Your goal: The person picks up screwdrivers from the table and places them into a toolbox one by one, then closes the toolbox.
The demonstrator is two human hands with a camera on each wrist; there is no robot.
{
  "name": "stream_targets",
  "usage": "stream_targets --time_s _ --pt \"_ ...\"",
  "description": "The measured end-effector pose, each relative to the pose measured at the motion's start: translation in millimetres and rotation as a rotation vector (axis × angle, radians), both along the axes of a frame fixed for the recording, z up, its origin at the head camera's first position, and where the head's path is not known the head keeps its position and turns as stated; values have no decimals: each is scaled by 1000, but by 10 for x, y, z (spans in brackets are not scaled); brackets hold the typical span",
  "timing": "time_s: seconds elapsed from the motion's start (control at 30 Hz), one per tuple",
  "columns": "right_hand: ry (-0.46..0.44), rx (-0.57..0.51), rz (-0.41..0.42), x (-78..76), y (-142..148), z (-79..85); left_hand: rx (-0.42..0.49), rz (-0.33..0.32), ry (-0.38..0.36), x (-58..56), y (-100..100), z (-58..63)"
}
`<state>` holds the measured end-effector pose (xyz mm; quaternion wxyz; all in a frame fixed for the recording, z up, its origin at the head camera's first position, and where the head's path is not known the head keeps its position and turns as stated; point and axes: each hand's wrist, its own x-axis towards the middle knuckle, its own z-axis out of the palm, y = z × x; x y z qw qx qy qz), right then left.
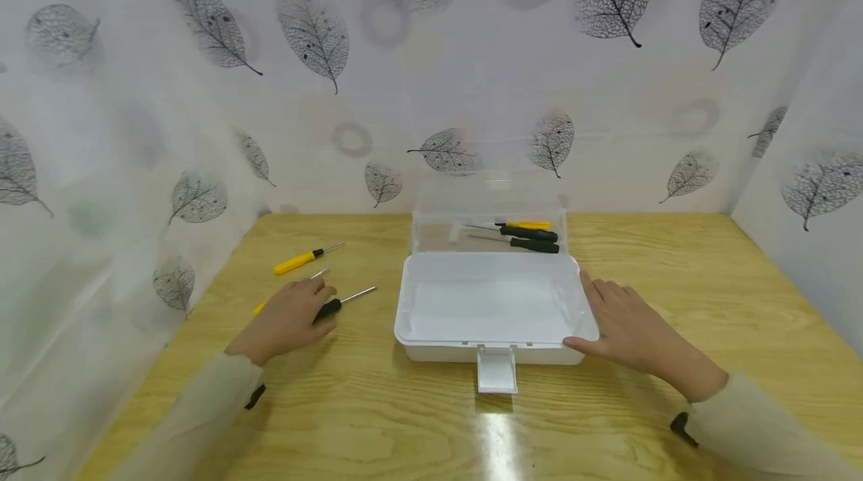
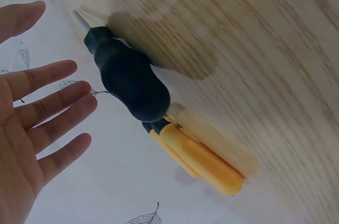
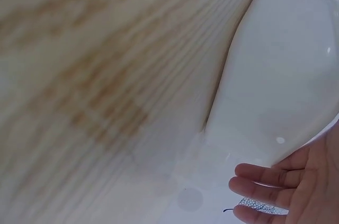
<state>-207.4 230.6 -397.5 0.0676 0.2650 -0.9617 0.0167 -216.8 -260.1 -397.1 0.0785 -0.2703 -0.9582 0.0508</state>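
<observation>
My left hand (image 1: 288, 318) hovers over the left of the table, beside a screwdriver with a black handle (image 1: 328, 309). In the left wrist view its fingers are spread apart and hold nothing, with the black handle in front of them. A yellow-handled screwdriver (image 1: 259, 308) lies partly hidden beneath this hand; another yellow screwdriver (image 1: 294, 263) lies farther back. At the right end of an open white plastic box (image 1: 425, 353), my right hand (image 1: 623, 327) rests against the side, thumb at the front rim. Its fingers look extended in the right wrist view.
The box's clear lid (image 1: 441, 234) is folded back; two black screwdrivers (image 1: 534, 246) and a yellow one (image 1: 528, 225) lie in it. A white latch (image 1: 497, 372) hangs at the front. Leaf-patterned sheeting (image 1: 485, 91) surrounds the wooden table (image 1: 377, 421).
</observation>
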Motion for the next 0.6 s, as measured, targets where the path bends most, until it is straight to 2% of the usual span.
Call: stream_targets --time_s 0.13,0.6 --pt "4 -7 -3 0 -1 3 -8 30 -24 -9 -55 -7" --pt "24 11 1 -4 8 -3 23 43 -49 -55 -79 -86"
